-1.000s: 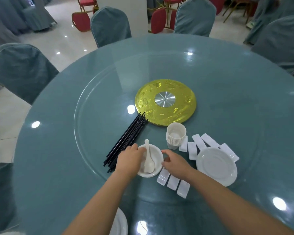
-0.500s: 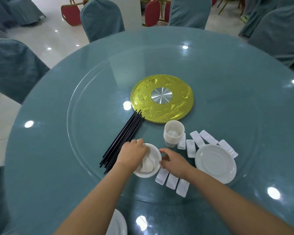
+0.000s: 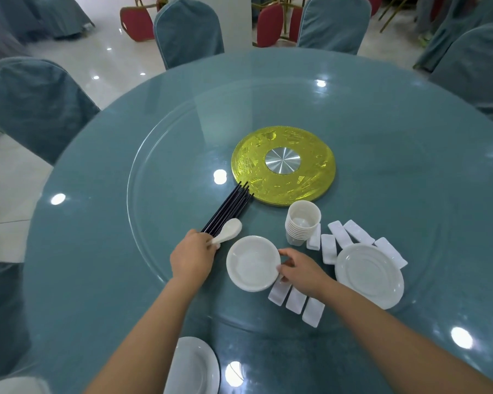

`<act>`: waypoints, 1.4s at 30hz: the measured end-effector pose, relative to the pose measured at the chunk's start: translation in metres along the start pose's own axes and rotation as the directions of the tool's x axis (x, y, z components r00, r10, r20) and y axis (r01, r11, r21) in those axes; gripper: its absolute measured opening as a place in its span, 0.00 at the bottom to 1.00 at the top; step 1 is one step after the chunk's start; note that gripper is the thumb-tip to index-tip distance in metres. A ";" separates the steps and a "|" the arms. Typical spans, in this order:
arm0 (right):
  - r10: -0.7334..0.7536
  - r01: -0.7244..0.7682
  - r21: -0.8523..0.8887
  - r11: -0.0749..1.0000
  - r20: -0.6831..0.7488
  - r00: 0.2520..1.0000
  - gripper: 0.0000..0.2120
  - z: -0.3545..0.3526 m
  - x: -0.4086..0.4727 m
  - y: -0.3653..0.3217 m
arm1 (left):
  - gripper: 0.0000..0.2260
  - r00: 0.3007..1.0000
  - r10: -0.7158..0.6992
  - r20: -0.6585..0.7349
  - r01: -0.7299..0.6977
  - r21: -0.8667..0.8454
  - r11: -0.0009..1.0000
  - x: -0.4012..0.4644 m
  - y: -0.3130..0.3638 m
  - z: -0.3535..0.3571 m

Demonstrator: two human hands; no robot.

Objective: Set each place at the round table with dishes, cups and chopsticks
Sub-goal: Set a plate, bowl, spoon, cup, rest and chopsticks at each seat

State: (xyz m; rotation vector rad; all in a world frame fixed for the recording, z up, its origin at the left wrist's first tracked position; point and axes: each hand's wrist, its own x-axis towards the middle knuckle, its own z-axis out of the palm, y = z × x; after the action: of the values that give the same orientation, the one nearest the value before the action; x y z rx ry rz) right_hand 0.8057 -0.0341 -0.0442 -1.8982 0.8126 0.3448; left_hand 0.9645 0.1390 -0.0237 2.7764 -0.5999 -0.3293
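My left hand [image 3: 192,255] grips a white ceramic spoon [image 3: 228,233] by its handle, lifted over the near end of a bundle of black chopsticks [image 3: 228,207]. My right hand [image 3: 300,270] holds the right rim of a small white bowl [image 3: 252,263] on the glass turntable. A stack of white cups [image 3: 302,222] stands behind the bowl. White chopstick rests [image 3: 345,236] lie beside the cups and under my right wrist. A white plate stack [image 3: 369,275] sits to the right. One white plate [image 3: 192,366] lies at the near table edge.
A gold disc with a steel hub [image 3: 283,165] marks the centre of the round teal table [image 3: 97,251]. Teal-covered chairs [image 3: 36,105] ring the table, and red chairs [image 3: 271,24] stand behind on the shiny floor.
My left hand has lifted the spoon out of the bowl and carried it left over the chopsticks. My right hand stays at the bowl's rim. The camera has tilted down.
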 end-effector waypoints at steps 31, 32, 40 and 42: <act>-0.018 -0.011 -0.153 0.988 -0.184 0.983 0.19 0.011 0.000 -0.013 | 0.13 0.982 -0.082 0.172 0.131 -0.299 0.945 -0.030 0.011 0.036; -0.022 -0.006 -0.152 0.988 -0.183 0.983 0.19 0.011 -0.001 -0.013 | 0.12 0.984 -0.070 0.162 0.116 -0.296 0.948 -0.031 0.012 0.035; -0.044 0.013 -0.164 0.986 -0.189 0.981 0.19 0.012 -0.005 -0.014 | 0.11 0.992 0.019 0.125 0.006 -0.198 0.980 -0.036 0.017 0.034; -0.047 0.017 -0.159 0.987 -0.191 0.980 0.19 0.012 -0.006 -0.014 | 0.11 0.992 0.035 0.121 -0.012 -0.183 0.983 -0.037 0.018 0.036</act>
State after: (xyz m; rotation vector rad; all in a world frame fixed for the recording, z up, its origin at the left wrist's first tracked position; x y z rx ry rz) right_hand 0.8124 -0.0177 -0.0365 -2.1144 0.9051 0.2097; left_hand 0.9154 0.1312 -0.0462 2.5859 -0.5984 -0.5266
